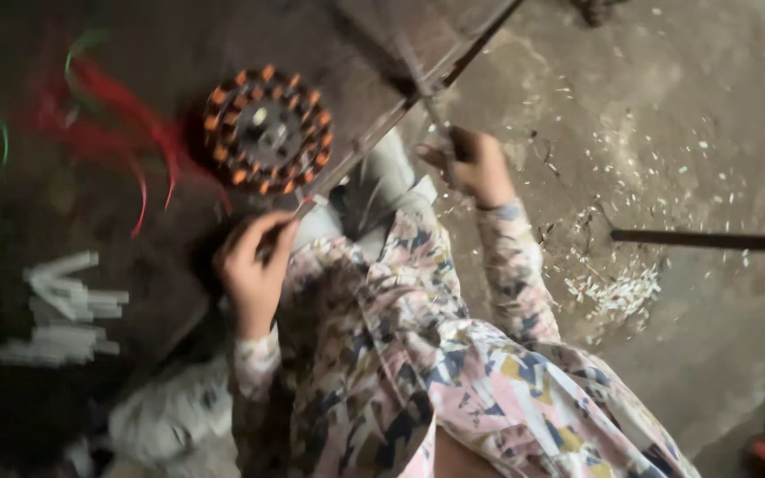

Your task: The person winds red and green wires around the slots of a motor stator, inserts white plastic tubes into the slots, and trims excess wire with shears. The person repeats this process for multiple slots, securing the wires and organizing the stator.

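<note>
orange-copper coils on dark stator (267, 130); red wires (108, 115) (blurred); white strips (62, 310); pink-blue patterned clothing (453, 372).

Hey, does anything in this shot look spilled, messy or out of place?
Yes. Small white scraps are strewn across the concrete floor to the right of the right hand. Red wires trail loosely from the round copper-wound stator on the dark table.

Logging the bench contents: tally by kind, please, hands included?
Round wound stator: 1
Bundle of red wires: 1
Pile of white strips: 1; single strips too blurred to count
Hands: 2, left hand, right hand
Total: 5
</note>
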